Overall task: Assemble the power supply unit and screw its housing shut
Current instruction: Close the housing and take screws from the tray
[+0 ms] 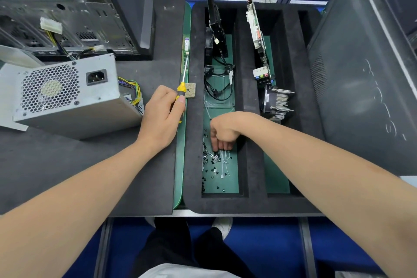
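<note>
power supply (67, 95) sat on the desk (67, 165), likely not yet fastened; left hand (161, 117) gripped the screwdriver (181, 88), right hand (222, 134) reached among loose screws (214, 161), its hold unclear.

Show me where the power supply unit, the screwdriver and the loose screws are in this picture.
power supply unit (67, 97): head view, perforated rear face.
screwdriver (181, 88): head view, yellow handle.
loose screws (213, 161): head view, middle of the pile.
</note>
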### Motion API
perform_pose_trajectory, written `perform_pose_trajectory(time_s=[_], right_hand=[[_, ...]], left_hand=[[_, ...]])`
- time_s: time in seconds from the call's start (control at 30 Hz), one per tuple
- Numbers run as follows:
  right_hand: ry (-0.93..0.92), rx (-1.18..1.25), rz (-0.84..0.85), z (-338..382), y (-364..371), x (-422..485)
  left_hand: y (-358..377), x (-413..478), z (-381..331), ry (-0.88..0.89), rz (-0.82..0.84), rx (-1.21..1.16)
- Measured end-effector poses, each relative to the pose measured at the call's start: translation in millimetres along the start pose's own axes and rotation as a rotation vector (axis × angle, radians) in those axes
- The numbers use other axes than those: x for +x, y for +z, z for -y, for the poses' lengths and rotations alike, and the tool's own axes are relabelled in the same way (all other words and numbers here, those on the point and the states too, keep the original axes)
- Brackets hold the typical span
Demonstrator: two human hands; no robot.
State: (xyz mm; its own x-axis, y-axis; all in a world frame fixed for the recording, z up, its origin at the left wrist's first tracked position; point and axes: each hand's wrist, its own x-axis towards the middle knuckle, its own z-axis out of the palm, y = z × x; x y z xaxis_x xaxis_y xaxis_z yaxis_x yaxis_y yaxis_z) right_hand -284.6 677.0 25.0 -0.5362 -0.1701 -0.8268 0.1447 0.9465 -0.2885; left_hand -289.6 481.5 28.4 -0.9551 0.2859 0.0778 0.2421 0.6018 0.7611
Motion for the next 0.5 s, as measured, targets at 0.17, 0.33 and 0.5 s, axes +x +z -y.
perform_pose_trajectory(time_s=[0.17, 0.33, 0.5], right_hand=[[-0.024, 0.027, -0.160, -3.6, -13.4, -1.9], [-0.036, 0.097, 0.086, 5.8, 2.4, -9.7], [0.006, 0.236, 0.070, 6.2, -7.0, -10.4]], left_hand=[[0.3, -0.1, -0.6, 0.009, -0.006, 0.007], [1.3, 0.0, -0.2, 0.018, -0.010, 0.022], [1.2, 0.5, -0.2, 0.029, -0.009, 0.040]])
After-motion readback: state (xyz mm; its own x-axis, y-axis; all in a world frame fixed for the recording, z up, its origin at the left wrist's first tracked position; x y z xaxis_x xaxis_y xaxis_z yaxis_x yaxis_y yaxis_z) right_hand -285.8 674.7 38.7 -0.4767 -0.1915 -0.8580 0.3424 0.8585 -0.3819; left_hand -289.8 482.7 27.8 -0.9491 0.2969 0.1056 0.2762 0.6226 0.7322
